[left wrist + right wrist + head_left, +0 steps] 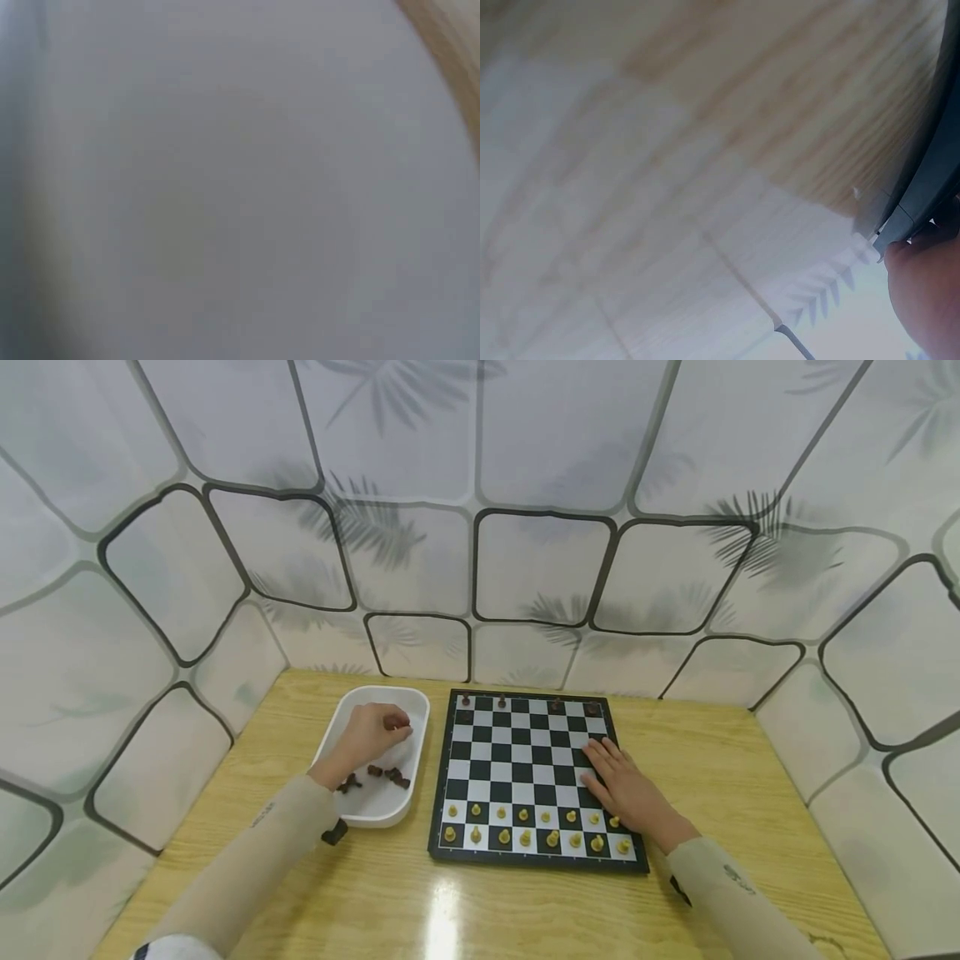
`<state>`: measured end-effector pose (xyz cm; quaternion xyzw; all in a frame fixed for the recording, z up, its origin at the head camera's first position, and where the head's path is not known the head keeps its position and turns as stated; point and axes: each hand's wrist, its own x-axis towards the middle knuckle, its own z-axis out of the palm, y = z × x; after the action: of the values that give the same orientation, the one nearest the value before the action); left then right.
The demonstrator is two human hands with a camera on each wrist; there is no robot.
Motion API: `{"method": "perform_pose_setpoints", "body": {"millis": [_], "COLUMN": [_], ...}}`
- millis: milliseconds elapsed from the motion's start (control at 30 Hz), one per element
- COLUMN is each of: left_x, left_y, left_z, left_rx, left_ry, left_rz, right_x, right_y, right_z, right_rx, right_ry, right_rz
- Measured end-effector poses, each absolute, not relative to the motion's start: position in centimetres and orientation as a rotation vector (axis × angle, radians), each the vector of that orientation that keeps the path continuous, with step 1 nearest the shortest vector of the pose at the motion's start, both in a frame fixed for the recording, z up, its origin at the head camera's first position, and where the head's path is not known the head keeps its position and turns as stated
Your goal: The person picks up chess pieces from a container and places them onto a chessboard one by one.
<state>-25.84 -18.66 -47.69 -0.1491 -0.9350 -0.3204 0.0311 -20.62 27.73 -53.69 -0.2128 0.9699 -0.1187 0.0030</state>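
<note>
My left hand (369,737) hovers over the white tray (422,714), fingertips and thumb curled together around what looks like a dark brown chess piece (394,720), mostly hidden by the fingers. Below it in the tray lie several dark brown chess pieces (375,770). My right hand (628,787) rests with extended fingers on the right side of the chessboard (501,768). Yellow chess pieces (526,837) fill the two near rows. Along the far edge stand a few dark pieces (502,702). Only a blurred pale surface shows in the left wrist view.
The tray and board stand side by side on a light wooden table (360,893). A patterned cloth wall (540,568) closes off the back and both sides. The right wrist view shows the board's dark side edge (930,172) above the wood grain.
</note>
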Motion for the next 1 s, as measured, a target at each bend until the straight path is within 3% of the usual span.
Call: {"method": "perform_pose_setpoints", "body": {"millis": [433,1000], "left_x": [-26.6,-28.9], "left_y": [-15.7,-11.4], "left_z": [-44.3,-44.5], "left_rx": [-0.508,-0.608], "left_ry": [-2.767,-2.770], "left_rz": [-1.106,-1.199], "right_x": [-20.6,-20.8], "right_y": [27.8,28.0], "right_z": [-53.5,-53.9], "right_rx": [-0.666,-0.679], "right_ry": [3.042,3.040], "right_rz": [-0.351,-0.391]}}
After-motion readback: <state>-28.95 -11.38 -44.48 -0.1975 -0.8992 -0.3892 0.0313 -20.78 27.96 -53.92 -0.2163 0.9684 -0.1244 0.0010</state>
